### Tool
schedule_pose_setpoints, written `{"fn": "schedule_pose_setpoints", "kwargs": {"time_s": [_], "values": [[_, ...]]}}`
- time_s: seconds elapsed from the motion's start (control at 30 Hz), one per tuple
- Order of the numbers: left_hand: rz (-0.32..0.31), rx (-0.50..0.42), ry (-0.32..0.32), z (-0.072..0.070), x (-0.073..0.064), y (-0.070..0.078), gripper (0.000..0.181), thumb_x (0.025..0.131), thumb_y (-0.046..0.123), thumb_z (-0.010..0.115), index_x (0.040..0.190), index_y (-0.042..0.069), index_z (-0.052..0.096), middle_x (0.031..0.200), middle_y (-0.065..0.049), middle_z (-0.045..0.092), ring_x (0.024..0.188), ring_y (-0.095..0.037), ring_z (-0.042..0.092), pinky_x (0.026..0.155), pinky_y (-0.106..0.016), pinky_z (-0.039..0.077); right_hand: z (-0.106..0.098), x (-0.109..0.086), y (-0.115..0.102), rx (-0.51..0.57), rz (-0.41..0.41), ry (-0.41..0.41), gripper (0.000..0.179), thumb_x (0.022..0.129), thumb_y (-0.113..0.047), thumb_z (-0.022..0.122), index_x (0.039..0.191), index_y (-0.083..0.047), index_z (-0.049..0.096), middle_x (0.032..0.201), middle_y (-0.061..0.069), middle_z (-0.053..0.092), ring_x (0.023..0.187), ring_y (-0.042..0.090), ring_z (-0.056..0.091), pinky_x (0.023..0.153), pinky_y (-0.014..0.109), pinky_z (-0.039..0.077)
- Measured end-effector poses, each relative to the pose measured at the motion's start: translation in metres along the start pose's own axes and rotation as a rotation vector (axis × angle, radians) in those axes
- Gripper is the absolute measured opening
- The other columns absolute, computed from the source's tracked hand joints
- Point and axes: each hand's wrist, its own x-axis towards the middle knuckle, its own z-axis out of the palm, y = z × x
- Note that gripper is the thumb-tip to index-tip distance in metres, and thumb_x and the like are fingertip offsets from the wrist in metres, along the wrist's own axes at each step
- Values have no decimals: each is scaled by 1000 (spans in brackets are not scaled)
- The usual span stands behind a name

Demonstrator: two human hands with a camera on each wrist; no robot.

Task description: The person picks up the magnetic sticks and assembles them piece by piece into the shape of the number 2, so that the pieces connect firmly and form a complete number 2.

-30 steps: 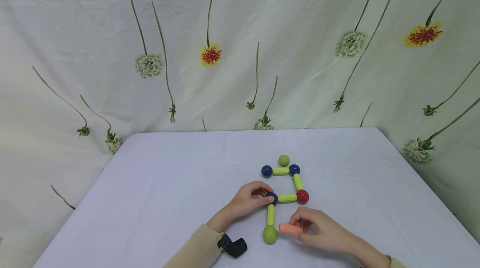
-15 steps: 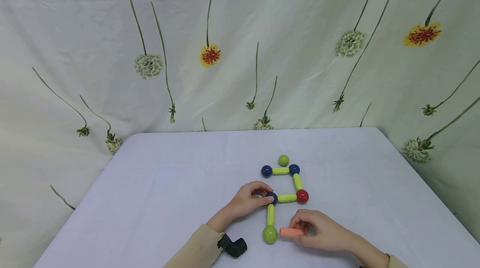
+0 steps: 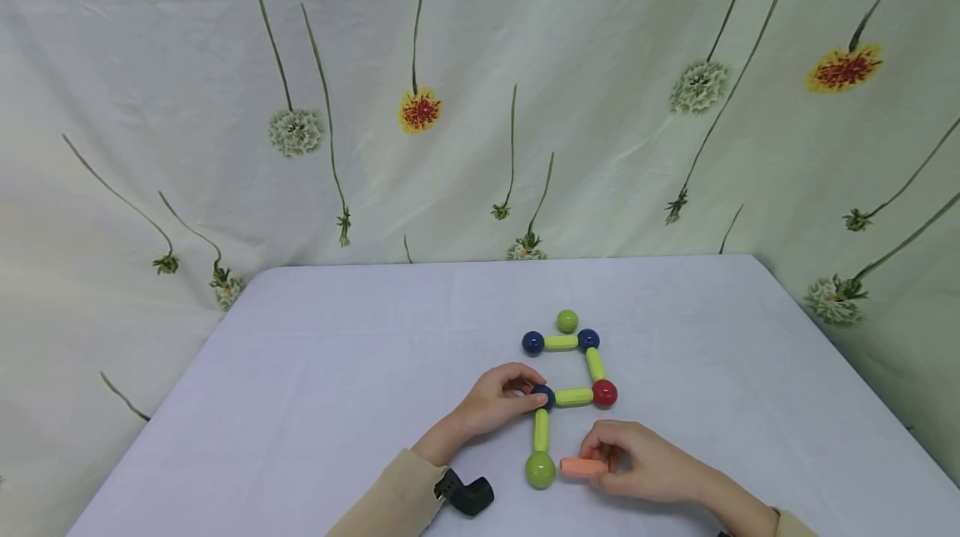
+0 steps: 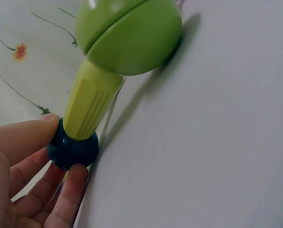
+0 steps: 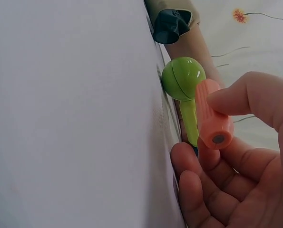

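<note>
My left hand (image 3: 501, 399) pinches a dark blue ball (image 4: 72, 148) between thumb and fingers. A yellow-green magnetic rod (image 3: 542, 430) joins that ball to a larger green ball (image 3: 540, 470) nearer the front. Another yellow-green rod (image 3: 573, 397) runs right from the blue ball to a red ball (image 3: 604, 393). In my right hand (image 3: 637, 464) an orange magnetic rod (image 5: 212, 114) is pinched between thumb and fingers, a grey disc showing in its end. The rod's other end points at the green ball, right beside it in the head view.
From the red ball a rod (image 3: 595, 363) leads back to a blue ball (image 3: 588, 340), then another rod (image 3: 561, 343) leads left to a blue ball (image 3: 533, 343). A loose small green ball (image 3: 567, 321) lies behind them. A white cloth covers the table (image 3: 337, 404).
My right hand has shifted slightly toward the front with the orange rod, which now lies more level with the green ball. The left hand has stayed on the blue ball.
</note>
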Motion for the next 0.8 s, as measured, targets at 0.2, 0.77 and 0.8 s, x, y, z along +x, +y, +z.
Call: {"fn": "schedule_pose_setpoints", "kwargs": {"time_s": [0.2, 0.77, 0.8], "values": [[-12, -4, -3, 3, 6, -19, 21, 85, 21, 70, 105, 13, 67, 99, 5, 62, 89, -12, 55, 72, -22, 46, 0, 0, -1, -18, -13, 4, 19, 82, -13, 71, 97, -19, 62, 84, -13, 57, 73, 4, 52, 62, 22, 47], [-2, 1, -15, 1, 7, -18, 22, 85, 24, 70, 103, 12, 67, 98, 5, 62, 89, -12, 56, 73, -22, 47, 0, 1, -1, -24, 15, 9, 17, 81, -16, 72, 96, -21, 65, 83, -14, 57, 70, 5, 52, 59, 21, 46], [1, 1, -16, 1, 7, -18, 22, 85, 24, 70, 103, 12, 67, 98, 5, 62, 89, -12, 56, 73, -22, 47, 0, 1, -1, -26, 18, 9, 17, 81, -16, 72, 97, -21, 66, 83, -14, 57, 70, 4, 51, 59, 21, 46]]}}
